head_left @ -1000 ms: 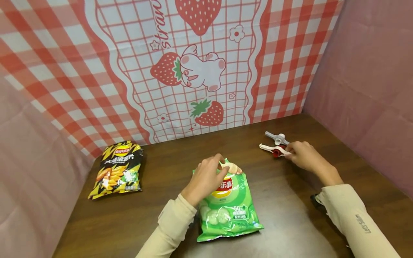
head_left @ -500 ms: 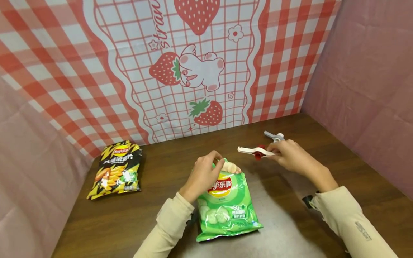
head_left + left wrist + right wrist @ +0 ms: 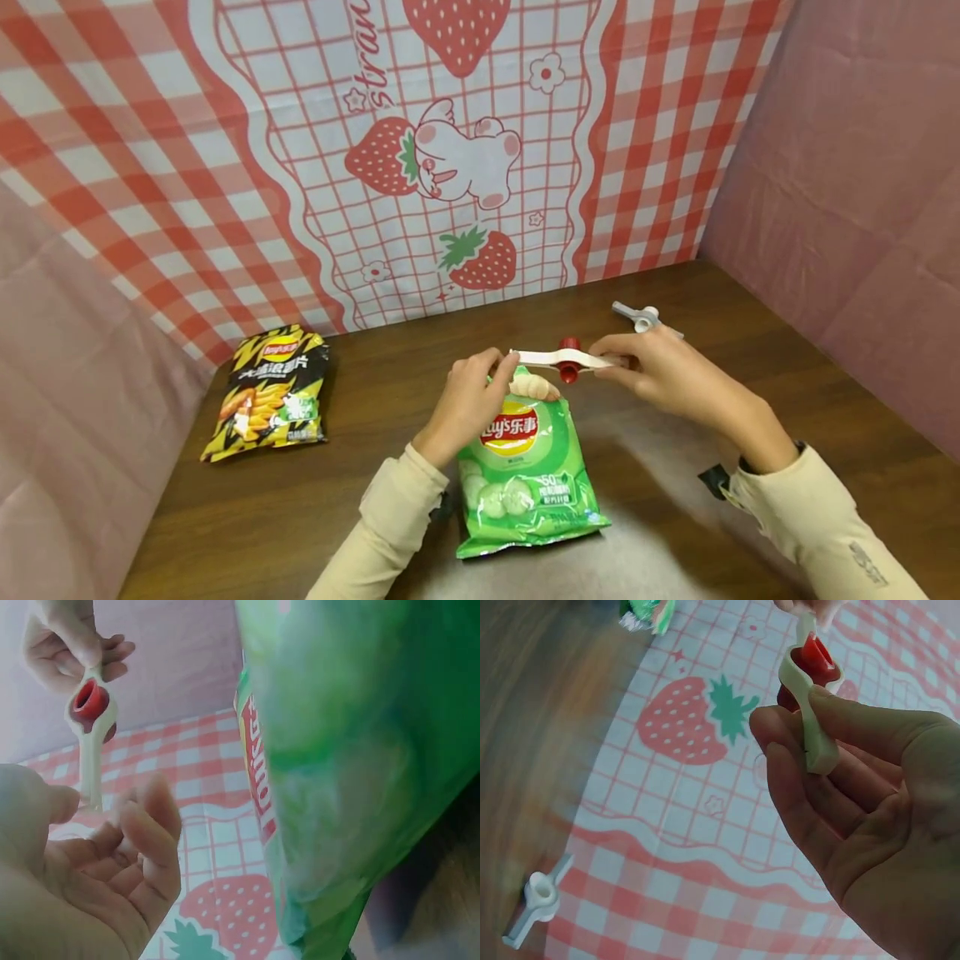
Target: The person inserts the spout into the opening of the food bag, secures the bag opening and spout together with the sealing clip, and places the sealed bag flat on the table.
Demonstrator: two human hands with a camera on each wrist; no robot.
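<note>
My right hand [image 3: 660, 371] pinches one end of a white bag clip with a red pour spout [image 3: 568, 360], held level above the table. In the right wrist view, the thumb and fingertips close on the clip's near end. My left hand [image 3: 467, 407] is over the upper left of a green Lay's chip bag [image 3: 540, 492], its fingers loosely bent. The clip's far end reaches its fingertips; in the left wrist view that end lies beside the left thumb [image 3: 64, 802], with a gap to the other fingers. The bag lies face up, its upper left corner behind the hand.
A second clip, grey with a white spout [image 3: 647, 317], lies on the wooden table [image 3: 375, 500] at the back right. A black and yellow chip bag [image 3: 270, 392] lies at the left. A checked strawberry cloth [image 3: 480, 167] hangs behind, with pink cloth at both sides.
My right hand has lifted the white and red clip and carried it left, up to the left hand's fingertips. The left hand has shifted slightly left at the green bag's top.
</note>
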